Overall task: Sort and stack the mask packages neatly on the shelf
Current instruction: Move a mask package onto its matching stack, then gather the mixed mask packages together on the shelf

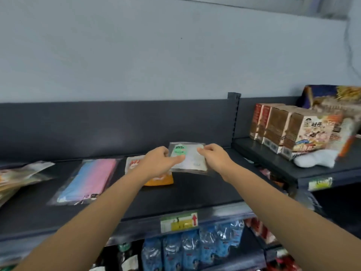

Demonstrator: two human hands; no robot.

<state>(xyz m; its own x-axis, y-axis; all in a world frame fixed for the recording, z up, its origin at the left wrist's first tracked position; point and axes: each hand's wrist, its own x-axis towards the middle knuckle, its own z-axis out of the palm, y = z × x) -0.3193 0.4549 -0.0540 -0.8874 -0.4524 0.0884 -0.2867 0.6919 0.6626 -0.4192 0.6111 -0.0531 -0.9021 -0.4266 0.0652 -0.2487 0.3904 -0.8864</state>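
Nearest, blue packets (191,249) fill the lower tier beneath a yellow-green price label (178,222) on the dark shelf (175,194) edge. On the shelf, a pink and blue mask pack (89,178) lies left. To its right is an orange package (160,179), partly hidden by the left hand (156,163). Farther back, the clear mask package (190,158) with a green label lies mid-shelf. The left hand pinches its left edge and the right hand (213,156) its right. Brown boxes (289,130) stand far right.

Pale grey wall (156,55) above dark shelving (117,124); perhaps a window ledge (293,4) top-right.
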